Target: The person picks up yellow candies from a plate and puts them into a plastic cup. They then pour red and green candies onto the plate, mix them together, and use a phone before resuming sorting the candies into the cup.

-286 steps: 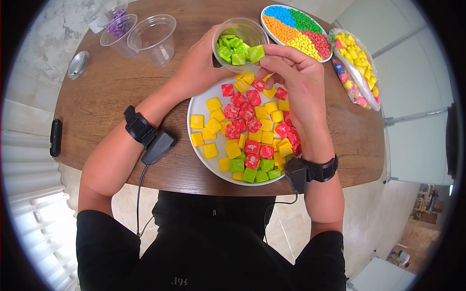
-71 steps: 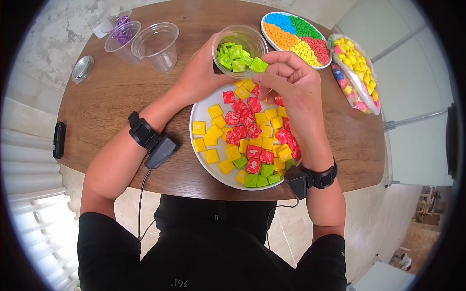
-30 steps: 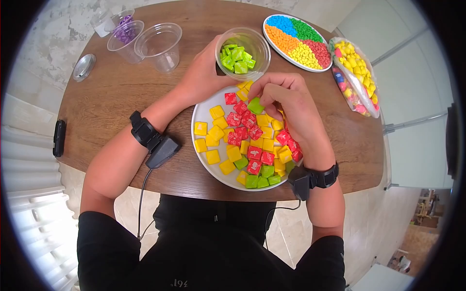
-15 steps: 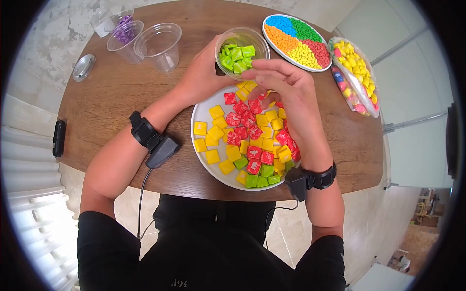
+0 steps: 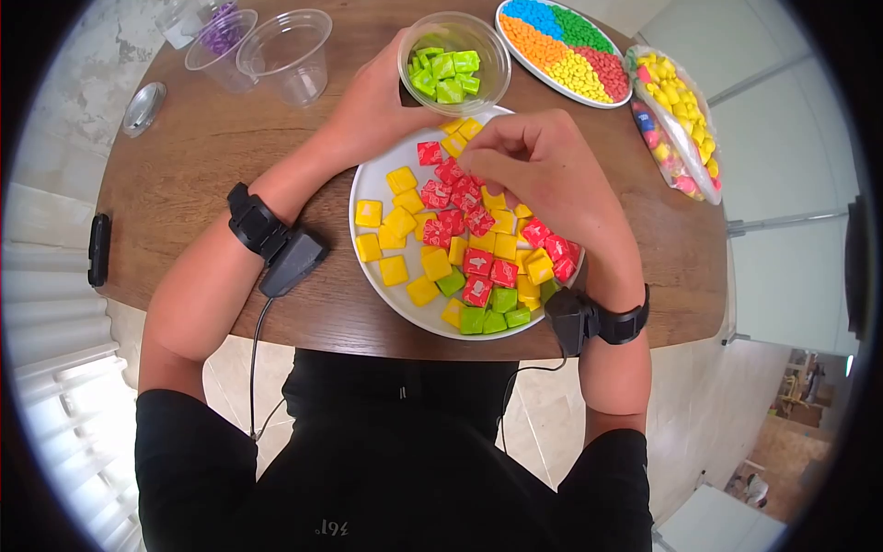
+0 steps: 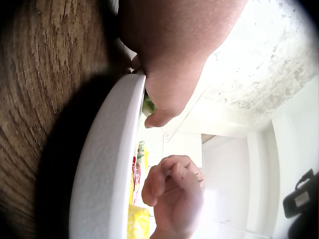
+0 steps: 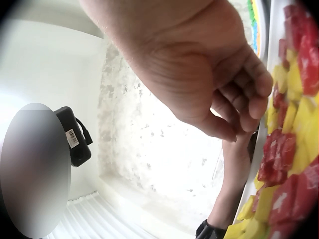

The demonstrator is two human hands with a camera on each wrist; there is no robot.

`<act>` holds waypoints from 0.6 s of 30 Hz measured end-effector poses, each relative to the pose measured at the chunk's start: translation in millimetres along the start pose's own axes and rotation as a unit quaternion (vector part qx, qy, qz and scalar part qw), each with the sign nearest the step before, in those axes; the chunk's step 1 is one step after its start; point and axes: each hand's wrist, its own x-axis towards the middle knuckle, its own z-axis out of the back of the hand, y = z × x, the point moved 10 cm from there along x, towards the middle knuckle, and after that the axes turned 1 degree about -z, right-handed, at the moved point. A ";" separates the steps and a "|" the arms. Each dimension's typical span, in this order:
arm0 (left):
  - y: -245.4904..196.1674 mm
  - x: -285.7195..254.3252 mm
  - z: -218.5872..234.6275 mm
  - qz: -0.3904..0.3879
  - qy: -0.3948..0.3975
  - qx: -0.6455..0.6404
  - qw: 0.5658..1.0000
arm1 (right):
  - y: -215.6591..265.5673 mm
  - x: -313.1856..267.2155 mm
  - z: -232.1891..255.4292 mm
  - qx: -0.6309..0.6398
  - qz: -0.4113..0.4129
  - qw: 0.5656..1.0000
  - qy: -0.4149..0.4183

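Note:
My left hand (image 5: 372, 106) grips a clear plastic cup (image 5: 492, 87) of green wrapped squares (image 5: 443, 66) above the plate's far edge. Over the far part of the white plate (image 5: 368, 299) hovers my right hand (image 5: 552, 175), its fingers bent and thumb near the fingertips. Nothing shows between them in the right wrist view, where the hand (image 7: 199, 79) is beside red and yellow squares (image 7: 279, 154). Yellow and red squares (image 5: 477, 262) cover much of the plate, with several green ones (image 5: 472, 320) at its near edge. The left wrist view shows my left hand (image 6: 172, 89) past the rim.
Two clear cups (image 5: 285, 55) (image 5: 221, 55), one holding purple pieces, stand at the back left near a round lid (image 5: 144, 109). At the back right are an oval plate of colour-sorted pieces (image 5: 579, 69) and a bag of yellow and pink pieces (image 5: 681, 120). A black object (image 5: 99, 248) lies far left.
My right hand, which held a green square one second ago, has gone from the cup's rim down over the plate. That square is no longer in its fingers. The head view has shifted.

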 end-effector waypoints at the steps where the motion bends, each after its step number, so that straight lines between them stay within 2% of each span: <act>1: 0.2 -0.1 -0.3 0.001 0.000 0.000 1.000 | 1.5 -2.5 -4.3 -0.063 0.002 0.998 0.025; 5: 1.7 -0.5 -0.5 0.001 -0.002 0.007 1.000 | 4.8 -7.3 -9.7 -0.083 0.032 0.995 0.042; 8: 2.3 0.0 -1.5 0.003 0.001 0.005 1.000 | 5.5 -10.4 -16.3 -0.128 0.013 0.988 0.081; 10: -0.2 0.1 -0.2 -0.008 -0.004 0.003 1.000 | 9.8 -14.1 -27.7 -0.186 0.028 0.973 0.137; 18: 1.2 -0.4 -0.6 -0.002 -0.003 0.020 1.000 | 19.5 -28.8 -50.8 -0.168 0.080 0.959 0.215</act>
